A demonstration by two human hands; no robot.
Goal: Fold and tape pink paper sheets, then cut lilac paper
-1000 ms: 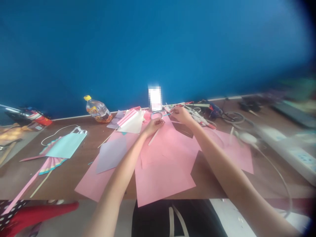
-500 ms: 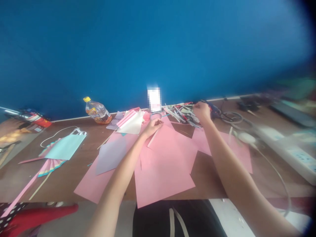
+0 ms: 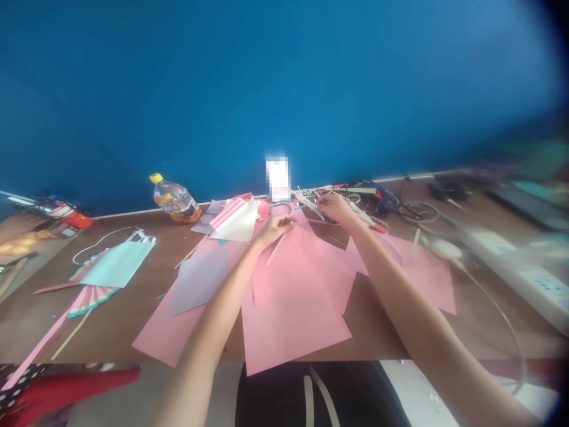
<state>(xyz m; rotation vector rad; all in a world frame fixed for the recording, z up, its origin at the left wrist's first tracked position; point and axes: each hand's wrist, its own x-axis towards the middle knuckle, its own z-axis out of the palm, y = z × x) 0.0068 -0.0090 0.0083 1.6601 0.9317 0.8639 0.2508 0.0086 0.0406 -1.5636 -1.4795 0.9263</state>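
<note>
My left hand [image 3: 276,230] hovers over the pink paper sheets [image 3: 293,302], its fingers pinched on a narrow pale paper strip [image 3: 275,251] that hangs down toward me. To its right, my right hand [image 3: 335,209] is closed at the heap of loose paper strips [image 3: 364,214]. White strips lie right by its fingertips; whether one is pinched there is too blurred to tell. Just behind my left hand lies a grey ring [image 3: 281,209], perhaps a tape roll. A lilac sheet [image 3: 200,279] rests on the pink paper, left of my left forearm.
A drink bottle [image 3: 175,201] with a yellow cap stands tilted near the blue wall [image 3: 284,83]. At left lie a light-blue paper piece [image 3: 119,264] and a pleated paper fan [image 3: 92,299]. A white power strip [image 3: 524,273] and cables [image 3: 418,210] occupy the right side.
My right hand has moved left across the strip heap, uncovering strips at its right. My left hand has stayed almost in place with the pale strip.
</note>
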